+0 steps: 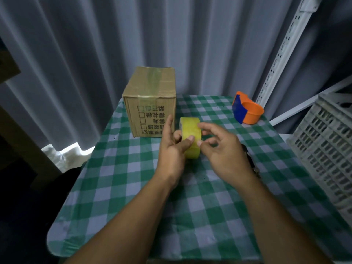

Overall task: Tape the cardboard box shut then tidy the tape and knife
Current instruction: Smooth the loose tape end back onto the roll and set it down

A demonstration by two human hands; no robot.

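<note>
A brown cardboard box (150, 100) with printed characters stands at the far left of the table, a strip of clear tape running over its top and down its front. A yellow roll of tape (190, 132) is held upright above the cloth, just right of the box. My left hand (172, 147) grips the roll from the left, thumb on its outer face. My right hand (221, 147) touches the roll's outer face with thumb and fingertips. An orange and blue tape cutter (246, 110) lies at the far right. A dark object (251, 159) shows partly behind my right wrist.
The table carries a green and white checked cloth (133, 187). A grey slotted plastic crate (329, 149) stands close on the right. Grey curtains hang behind, and a white perforated rail (282, 54) leans at the back right.
</note>
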